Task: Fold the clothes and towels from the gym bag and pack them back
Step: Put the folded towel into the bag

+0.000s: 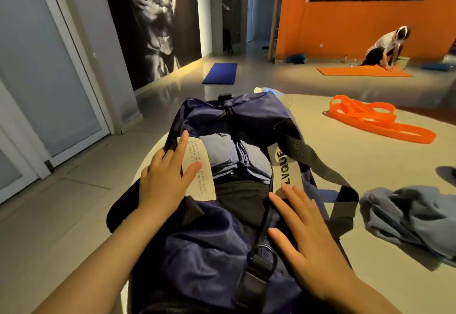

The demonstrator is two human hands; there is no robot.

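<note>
- Gym flooring of pale tile runs out past the hands to an orange wall, where another person bends over an orange mat.
- Between the two hands sits the navy gym bag, its top open; folded light-blue cloth and something black lie inside, just beyond the fingertips.
- Left hand lies flat with fingers spread on the bag's left rim, touching the grey label strip.
- Right hand rests spread and flat on the right rim, beside the printed strap; neither hand grips anything.
- Off to the right of the right hand, a grey-blue garment lies crumpled on the floor, apparently not yet folded.
- Risk, as I judge it: closing the bag now would leave that garment out, and pressing the rims inward could rumple the folded stack or snag cloth in the zip.
- Orange resistance bands lie farther beyond the right hand.
</note>
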